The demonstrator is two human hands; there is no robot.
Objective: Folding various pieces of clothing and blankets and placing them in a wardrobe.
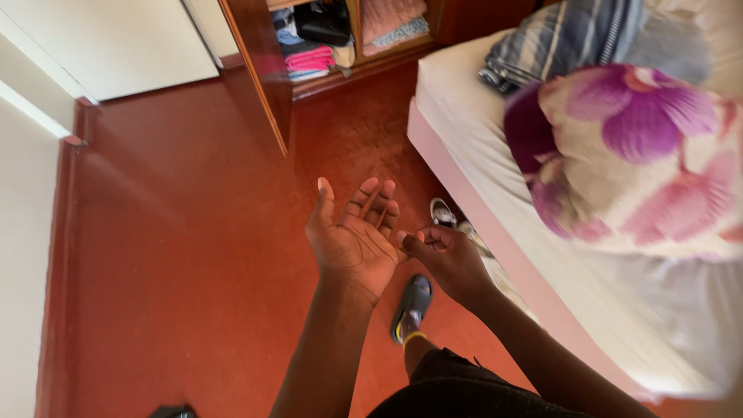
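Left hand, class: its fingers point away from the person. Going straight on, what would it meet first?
Probably the wooden wardrobe; the left hand points up-frame over bare red floor, though depth is unclear.

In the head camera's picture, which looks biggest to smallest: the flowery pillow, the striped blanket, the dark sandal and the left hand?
1. Flowery pillow.
2. Striped blanket, partly cut off by the frame.
3. Left hand, though it is nearer the camera.
4. Dark sandal.

The hands (pixel 387 244) hang over the floor (pixel 178 271), left of the bed (pixel 464 108). A pillow (pixel 635 155) lies on the bed. The wardrobe (pixel 263 70) stands beyond the bed.
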